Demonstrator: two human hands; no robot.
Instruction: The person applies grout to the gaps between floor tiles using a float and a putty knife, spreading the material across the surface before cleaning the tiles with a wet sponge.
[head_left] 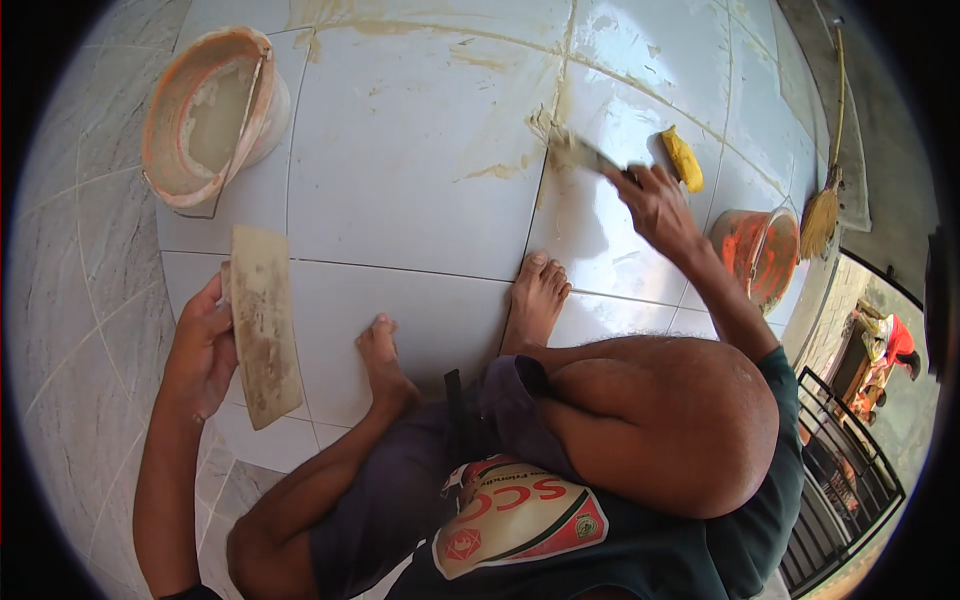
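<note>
My left hand point(208, 345) grips a flat, rectangular beige float point(263, 330) with dark smears, held upright at the lower left. My right hand point(655, 205) is closed on the handle of a scraper point(590, 155); its blade rests at a tile joint with pale brown paste point(540, 130) smeared round it. Just right of the scraper, a yellow oblong piece point(680, 155), perhaps a sponge, lies on the white tiles point(410, 160). My bare feet and bent legs are below.
An orange-rimmed bucket point(155, 130) with cloudy contents stands upper left; another stained bucket point(738, 250) is at right, near a straw broom point(822, 215). Grey marbled tiles point(90, 250) border the left. Beyond a black metal railing point(820, 500) at far right, a person point(890, 340) in red appears.
</note>
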